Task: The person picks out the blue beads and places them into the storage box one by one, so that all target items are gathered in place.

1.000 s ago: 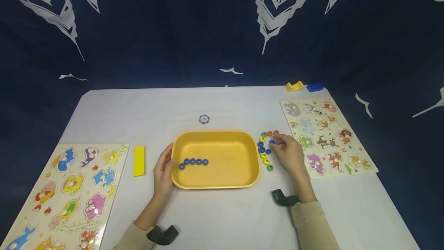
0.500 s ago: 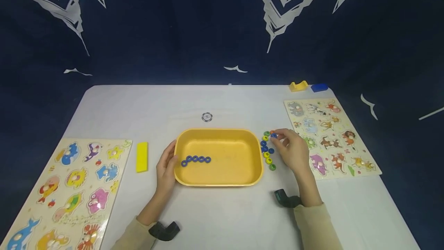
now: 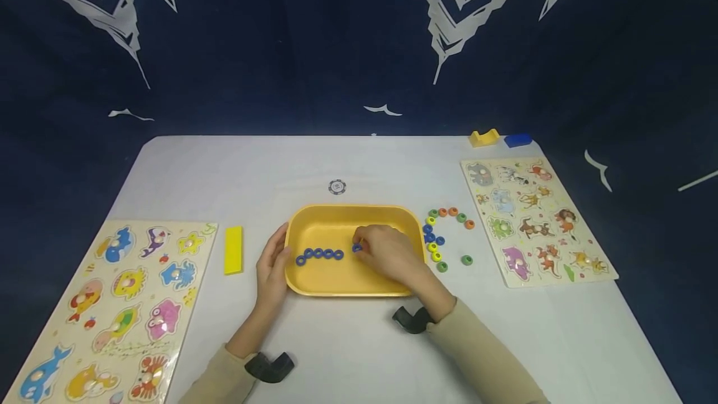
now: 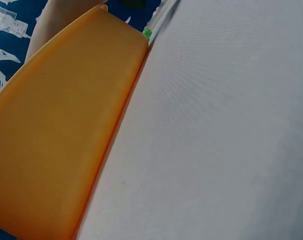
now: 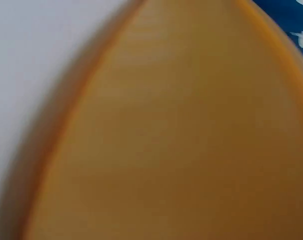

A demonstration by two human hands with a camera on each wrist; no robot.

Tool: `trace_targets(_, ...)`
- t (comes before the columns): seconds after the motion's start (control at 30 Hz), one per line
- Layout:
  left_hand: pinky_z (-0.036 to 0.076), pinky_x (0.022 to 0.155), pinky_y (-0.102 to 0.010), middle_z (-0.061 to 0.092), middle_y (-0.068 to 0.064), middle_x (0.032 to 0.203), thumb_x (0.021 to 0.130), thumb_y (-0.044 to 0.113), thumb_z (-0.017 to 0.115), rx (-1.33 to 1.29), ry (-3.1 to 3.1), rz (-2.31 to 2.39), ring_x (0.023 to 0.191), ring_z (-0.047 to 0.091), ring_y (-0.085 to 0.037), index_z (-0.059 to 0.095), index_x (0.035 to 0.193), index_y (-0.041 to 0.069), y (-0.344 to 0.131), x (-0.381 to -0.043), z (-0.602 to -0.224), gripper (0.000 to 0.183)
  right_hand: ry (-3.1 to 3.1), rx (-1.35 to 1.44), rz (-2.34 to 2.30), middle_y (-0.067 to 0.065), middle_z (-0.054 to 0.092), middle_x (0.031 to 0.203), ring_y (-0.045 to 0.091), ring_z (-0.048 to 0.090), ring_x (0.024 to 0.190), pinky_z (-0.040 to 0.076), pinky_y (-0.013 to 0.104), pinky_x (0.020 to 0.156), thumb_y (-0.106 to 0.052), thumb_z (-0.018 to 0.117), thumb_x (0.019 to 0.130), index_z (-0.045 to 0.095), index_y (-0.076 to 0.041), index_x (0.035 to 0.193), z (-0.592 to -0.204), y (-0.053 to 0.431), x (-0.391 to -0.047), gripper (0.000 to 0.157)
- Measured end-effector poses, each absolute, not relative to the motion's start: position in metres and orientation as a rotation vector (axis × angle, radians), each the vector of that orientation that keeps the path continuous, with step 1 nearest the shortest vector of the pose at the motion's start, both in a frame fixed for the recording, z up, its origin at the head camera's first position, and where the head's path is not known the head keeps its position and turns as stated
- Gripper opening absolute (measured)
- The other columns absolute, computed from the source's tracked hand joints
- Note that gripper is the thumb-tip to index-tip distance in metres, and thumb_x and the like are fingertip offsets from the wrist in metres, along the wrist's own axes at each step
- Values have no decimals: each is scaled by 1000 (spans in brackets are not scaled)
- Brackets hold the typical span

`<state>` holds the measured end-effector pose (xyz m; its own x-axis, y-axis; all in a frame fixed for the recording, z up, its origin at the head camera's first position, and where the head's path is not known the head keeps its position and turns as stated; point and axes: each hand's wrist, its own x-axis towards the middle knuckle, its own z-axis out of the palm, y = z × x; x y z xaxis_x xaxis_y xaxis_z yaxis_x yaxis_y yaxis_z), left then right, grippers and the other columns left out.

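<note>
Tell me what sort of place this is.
Probably a play or craft table, perhaps indoors: animal puzzles and a yellow tray holding blue beads lie on a white tabletop, with a dark patterned cloth behind.

Right hand moved from loose beads beside tray to inside of tray. Blue bead carried along in pinch, now held near right end of blue bead row. Right sleeve swung inward, black wrist piece brought just below tray's right end. Three beads uncovered on right, hidden by hand before: green bead, orange bead, lower green bead.
</note>
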<state>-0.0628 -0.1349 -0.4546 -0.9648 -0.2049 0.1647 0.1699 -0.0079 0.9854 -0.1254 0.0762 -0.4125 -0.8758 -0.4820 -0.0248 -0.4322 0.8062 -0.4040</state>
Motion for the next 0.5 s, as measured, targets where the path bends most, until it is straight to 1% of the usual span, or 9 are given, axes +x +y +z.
trace_targets(0.23, 42, 92, -18, 43, -18, 130, 90, -3, 38, 48, -2033, -2051, 115, 42, -35, 39, 132, 1, -134, -63, -455, 41, 2807, -751, -488, -9, 54, 66, 8, 51, 64, 40, 23, 49, -18, 67, 75, 65, -18, 85, -423, 54, -127, 10)
trace_targets(0.37, 43, 91, -17, 43, -18, 131, 90, -3, 38, 59, -2033, -2042, 114, 42, -35, 39, 131, 1, -135, -62, -452, 41, 2771, -788, -539, -6, 56, 68, 9, 51, 64, 41, 22, 52, -15, 67, 75, 65, -15, 93, -422, 50, -127, 18)
trace_targets(0.5, 44, 90, -19, 43, -20, 130, 91, -3, 38, 55, -2026, -2053, 112, 42, -38, 38, 132, 0, -134, -62, -451, 41, 2785, -774, -614, -8, 56, 68, 6, 49, 62, 40, 19, 54, -17, 66, 76, 64, -15, 102, -416, 59, -125, 27)
